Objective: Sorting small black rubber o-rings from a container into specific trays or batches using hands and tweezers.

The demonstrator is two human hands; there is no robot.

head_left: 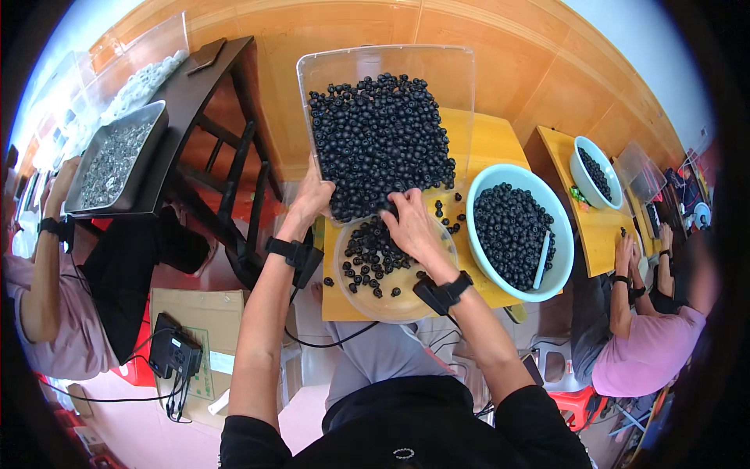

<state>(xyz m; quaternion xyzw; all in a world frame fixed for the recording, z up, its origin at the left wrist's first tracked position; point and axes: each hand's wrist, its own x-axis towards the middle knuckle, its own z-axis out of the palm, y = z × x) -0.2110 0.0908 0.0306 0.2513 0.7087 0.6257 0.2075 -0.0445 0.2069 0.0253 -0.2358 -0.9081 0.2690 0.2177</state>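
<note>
A clear plastic box [465, 86] heaped with small round black pieces [379, 133] is tilted toward me over the yellow table. My left hand [314, 194] is closed round the box's near left corner. At its near edge my right hand [414, 227] bends its fingers into the pieces; what the fingertips hold is hidden. Directly below lies a round, shallow clear tray [391, 311] with more black pieces scattered in it. To the right stands a light blue bowl [564, 266] filled with such pieces, a pale blue stick [541, 262] lying on them.
Loose pieces [453, 215] lie on the yellow table [500, 144] between tray and bowl. At left, a person's arm reaches to a metal tray [160, 129] of small shiny parts on a dark table. At right, people sit by another blue bowl [580, 168]. A cardboard box [180, 305] stands lower left.
</note>
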